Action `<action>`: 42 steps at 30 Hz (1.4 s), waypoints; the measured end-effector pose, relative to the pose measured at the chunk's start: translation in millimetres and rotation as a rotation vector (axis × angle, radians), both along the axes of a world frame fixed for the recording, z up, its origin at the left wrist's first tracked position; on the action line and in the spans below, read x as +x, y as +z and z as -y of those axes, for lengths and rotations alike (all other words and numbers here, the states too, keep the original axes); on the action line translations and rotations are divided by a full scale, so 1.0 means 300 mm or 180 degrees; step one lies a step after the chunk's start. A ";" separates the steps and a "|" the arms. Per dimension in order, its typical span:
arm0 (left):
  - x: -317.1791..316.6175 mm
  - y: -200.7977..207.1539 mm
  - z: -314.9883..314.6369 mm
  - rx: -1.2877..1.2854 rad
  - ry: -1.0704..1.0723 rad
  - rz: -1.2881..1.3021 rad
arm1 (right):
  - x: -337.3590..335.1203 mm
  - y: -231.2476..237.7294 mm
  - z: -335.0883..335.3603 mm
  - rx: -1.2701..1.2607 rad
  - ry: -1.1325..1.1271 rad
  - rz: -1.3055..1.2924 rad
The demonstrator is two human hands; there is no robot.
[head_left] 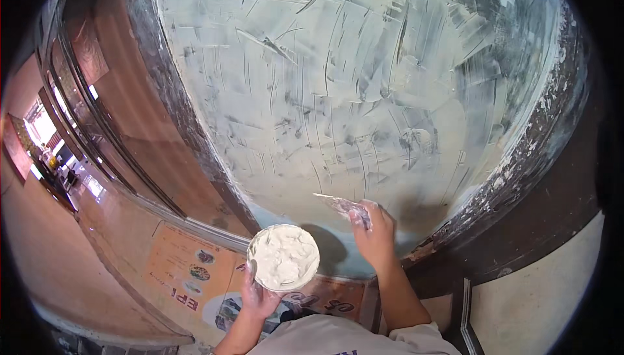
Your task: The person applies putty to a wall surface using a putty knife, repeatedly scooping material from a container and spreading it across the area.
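In my left hand (258,300) I hold a round tub (252,251) by its side and base. White putty (284,256) fills it, with a rough, scooped surface. My right hand (375,235) is closed round a putty knife (338,205) smeared with white, its blade pointing left. The blade is close to the lower part of the wall panel (338,82); I cannot tell whether it touches. Pale putty covers the panel in uneven strokes, with grey patches and scratch lines showing through. White smears mark my fingers.
Dark, paint-flecked trim (513,179) edges the panel on the right, and a dark frame strip (162,62) on the left. An orange printed sheet (175,264) with food pictures lies below. Sliding-door rails (107,118) and a shiny floor (94,189) are at the left.
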State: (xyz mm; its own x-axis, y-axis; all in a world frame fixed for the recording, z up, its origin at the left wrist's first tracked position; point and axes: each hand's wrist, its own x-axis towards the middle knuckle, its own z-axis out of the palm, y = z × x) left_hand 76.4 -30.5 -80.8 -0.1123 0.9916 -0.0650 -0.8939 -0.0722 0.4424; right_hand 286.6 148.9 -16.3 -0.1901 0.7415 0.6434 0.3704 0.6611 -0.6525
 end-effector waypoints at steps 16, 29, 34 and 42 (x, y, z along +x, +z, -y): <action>0.032 0.012 -0.001 0.0045 -0.0134 0.0071 | -0.024 0.218 -0.038 0.0815 -0.0167 0.2240; 0.018 0.019 0.063 0.0112 0.0102 0.0115 | -0.058 0.160 -0.033 0.1181 -0.0112 0.2148; 0.000 -0.009 0.091 0.0135 0.0000 0.0152 | -0.046 0.400 -0.014 0.1326 -0.0562 0.1218; 0.016 0.021 0.088 0.0218 0.0020 -0.0113 | -0.003 0.237 0.027 0.0482 -0.0115 0.1970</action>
